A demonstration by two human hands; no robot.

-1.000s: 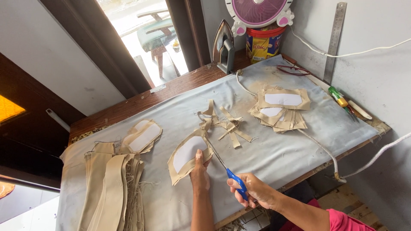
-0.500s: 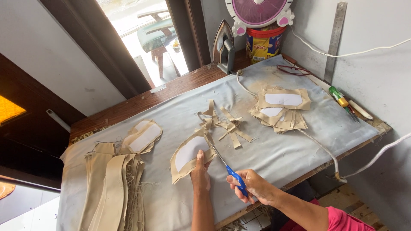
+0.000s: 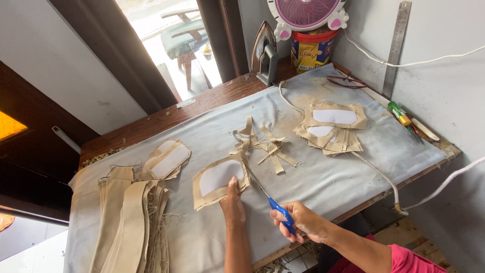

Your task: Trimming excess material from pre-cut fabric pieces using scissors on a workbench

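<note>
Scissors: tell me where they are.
In the head view, the scissors sit low centre in the right hand, blades at the fabric piece under the left hand.

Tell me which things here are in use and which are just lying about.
In use: left hand pressing the tan fabric piece; right hand holding blue-handled scissors.
Lying about: trimmed strips, iron, metal ruler, stacked pieces.

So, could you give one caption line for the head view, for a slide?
Left hand presses a beige fabric piece on the grey-covered table while right hand works blue-handled scissors along its edge.
</note>
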